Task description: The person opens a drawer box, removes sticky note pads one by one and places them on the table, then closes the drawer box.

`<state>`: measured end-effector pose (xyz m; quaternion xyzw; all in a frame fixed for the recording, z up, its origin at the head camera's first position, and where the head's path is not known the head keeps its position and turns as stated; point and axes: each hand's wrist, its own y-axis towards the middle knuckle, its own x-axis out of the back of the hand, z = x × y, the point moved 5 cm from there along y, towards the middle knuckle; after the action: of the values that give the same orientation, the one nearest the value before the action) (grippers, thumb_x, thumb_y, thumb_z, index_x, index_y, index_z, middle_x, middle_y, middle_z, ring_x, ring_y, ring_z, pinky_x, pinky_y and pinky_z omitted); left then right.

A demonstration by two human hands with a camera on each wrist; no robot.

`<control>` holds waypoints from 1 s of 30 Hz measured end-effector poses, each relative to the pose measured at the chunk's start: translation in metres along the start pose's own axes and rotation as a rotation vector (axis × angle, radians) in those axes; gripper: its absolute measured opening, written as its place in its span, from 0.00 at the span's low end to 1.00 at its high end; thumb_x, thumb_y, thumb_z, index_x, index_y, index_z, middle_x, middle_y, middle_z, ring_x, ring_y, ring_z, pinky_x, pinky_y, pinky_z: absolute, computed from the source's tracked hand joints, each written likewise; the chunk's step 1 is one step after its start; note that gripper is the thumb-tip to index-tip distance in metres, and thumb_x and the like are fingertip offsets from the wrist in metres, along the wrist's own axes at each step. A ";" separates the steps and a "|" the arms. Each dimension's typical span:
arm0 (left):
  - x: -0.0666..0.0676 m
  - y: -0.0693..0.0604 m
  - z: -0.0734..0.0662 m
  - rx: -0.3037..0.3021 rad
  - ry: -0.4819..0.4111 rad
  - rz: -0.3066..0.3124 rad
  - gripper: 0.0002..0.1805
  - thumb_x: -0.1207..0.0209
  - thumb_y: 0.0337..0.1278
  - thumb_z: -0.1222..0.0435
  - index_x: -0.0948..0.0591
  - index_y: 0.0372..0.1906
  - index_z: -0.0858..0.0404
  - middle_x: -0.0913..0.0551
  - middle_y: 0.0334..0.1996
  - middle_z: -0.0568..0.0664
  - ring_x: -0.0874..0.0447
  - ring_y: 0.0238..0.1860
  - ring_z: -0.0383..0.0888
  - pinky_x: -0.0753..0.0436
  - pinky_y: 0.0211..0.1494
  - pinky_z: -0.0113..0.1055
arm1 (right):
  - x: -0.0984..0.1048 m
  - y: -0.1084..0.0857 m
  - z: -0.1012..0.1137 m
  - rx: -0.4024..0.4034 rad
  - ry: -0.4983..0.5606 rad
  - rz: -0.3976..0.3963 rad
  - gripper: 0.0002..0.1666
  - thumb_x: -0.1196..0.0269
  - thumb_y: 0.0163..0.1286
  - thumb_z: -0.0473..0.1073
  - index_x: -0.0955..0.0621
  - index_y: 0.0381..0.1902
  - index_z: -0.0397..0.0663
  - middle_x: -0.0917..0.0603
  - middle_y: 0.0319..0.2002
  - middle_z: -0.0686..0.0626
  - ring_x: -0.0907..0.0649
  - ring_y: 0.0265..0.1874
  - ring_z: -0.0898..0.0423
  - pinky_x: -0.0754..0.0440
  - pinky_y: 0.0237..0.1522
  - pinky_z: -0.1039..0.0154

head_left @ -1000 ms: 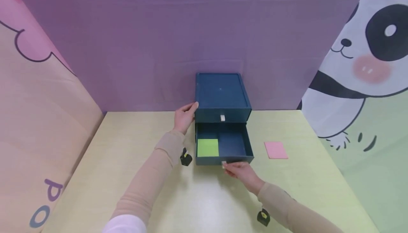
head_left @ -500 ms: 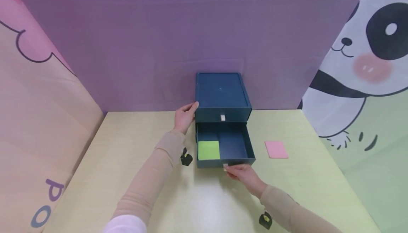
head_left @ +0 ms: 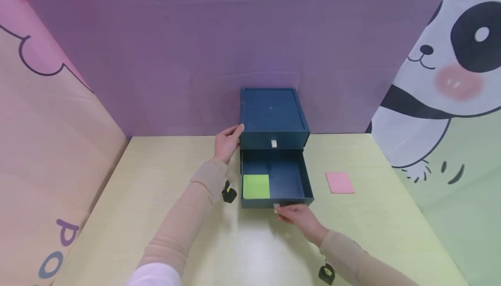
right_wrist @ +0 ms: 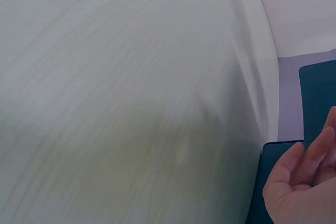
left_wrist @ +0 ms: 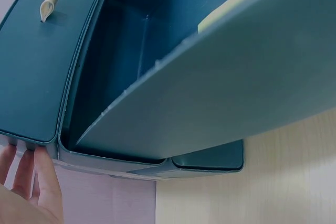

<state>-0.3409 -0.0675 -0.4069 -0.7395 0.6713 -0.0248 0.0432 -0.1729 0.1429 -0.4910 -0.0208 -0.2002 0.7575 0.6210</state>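
A dark blue drawer box [head_left: 272, 111] stands against the back wall. Its middle drawer [head_left: 287, 181] is pulled out, with a green square of paper, like a sticky-note pad [head_left: 256, 186], lying in the front left part. My right hand [head_left: 307, 223] pinches the small pale pull tab [head_left: 276, 208] on that drawer's front. At the box's left side, my left hand [head_left: 228, 144] rests its fingers on the side wall near the front corner. The left wrist view shows those fingers [left_wrist: 48, 174] fairly straight against the side. In the right wrist view the tab is hidden.
A pink square pad [head_left: 340, 182] lies on the pale wooden table [head_left: 156, 190], right of the drawer. The upper drawer [head_left: 256, 141] is closed. A lower drawer front [left_wrist: 210, 156] shows beneath the pulled-out one. Printed cloth walls [head_left: 176, 51] enclose the table.
The middle drawer has slid slightly farther out toward me, with my right hand on its tab and the green pad moving along. My left hand stays in place.
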 end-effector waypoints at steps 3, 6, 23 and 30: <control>0.000 -0.001 -0.001 -0.016 -0.014 0.013 0.24 0.39 0.58 0.51 0.19 0.55 0.60 0.21 0.56 0.52 0.24 0.57 0.48 0.21 0.58 0.45 | 0.000 0.000 -0.001 -0.003 -0.002 -0.003 0.24 0.39 0.66 0.48 0.20 0.45 0.28 0.13 0.34 0.45 0.18 0.38 0.61 0.22 0.56 0.54; 0.001 -0.002 -0.001 -0.028 -0.029 0.023 0.24 0.40 0.59 0.51 0.20 0.56 0.60 0.21 0.57 0.53 0.25 0.58 0.48 0.22 0.58 0.45 | -0.001 -0.001 -0.003 -0.003 -0.008 -0.002 0.23 0.39 0.66 0.48 0.20 0.45 0.29 0.13 0.34 0.45 0.17 0.39 0.59 0.22 0.56 0.52; 0.001 -0.001 0.000 -0.024 -0.028 0.020 0.23 0.40 0.59 0.52 0.19 0.55 0.60 0.21 0.56 0.52 0.24 0.57 0.47 0.21 0.58 0.45 | -0.002 -0.003 -0.010 -0.020 -0.034 0.006 0.26 0.38 0.64 0.52 0.19 0.43 0.30 0.13 0.33 0.45 0.18 0.36 0.62 0.25 0.58 0.48; -0.001 0.000 0.000 -0.033 -0.033 0.030 0.23 0.40 0.59 0.52 0.19 0.55 0.60 0.21 0.55 0.52 0.24 0.57 0.47 0.21 0.57 0.45 | -0.003 -0.008 -0.011 -0.020 -0.034 0.018 0.26 0.39 0.65 0.52 0.19 0.42 0.30 0.14 0.31 0.48 0.19 0.36 0.61 0.23 0.56 0.50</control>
<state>-0.3409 -0.0670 -0.4073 -0.7304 0.6817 -0.0008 0.0423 -0.1621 0.1442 -0.4993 -0.0160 -0.2179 0.7612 0.6106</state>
